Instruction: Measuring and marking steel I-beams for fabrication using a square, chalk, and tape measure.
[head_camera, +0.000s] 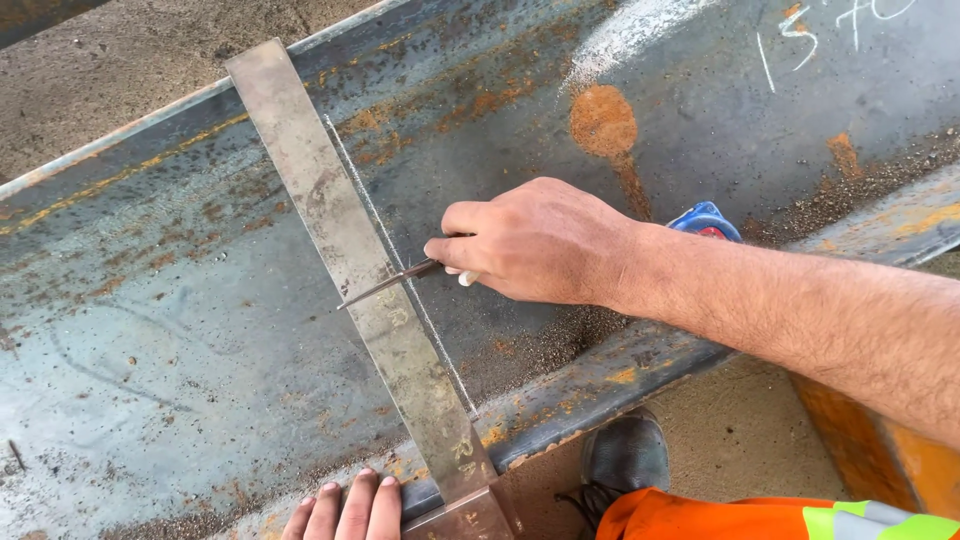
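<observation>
A long flat metal square (340, 225) lies across the web of a rusty steel beam (180, 330), its stock hooked on the near flange. My right hand (535, 240) is shut on a thin pointed scriber (392, 281), whose tip rests on the blade of the square. A pale scratched line (372, 215) runs along the blade's right edge. My left hand (345, 510) presses fingers on the near flange beside the square's stock, holding nothing.
A blue and red tape measure (705, 220) lies on the beam behind my right wrist. Chalk marks (800, 40) are at the top right. My black boot (625, 455) and orange trouser leg (740, 515) stand on the concrete floor below the beam.
</observation>
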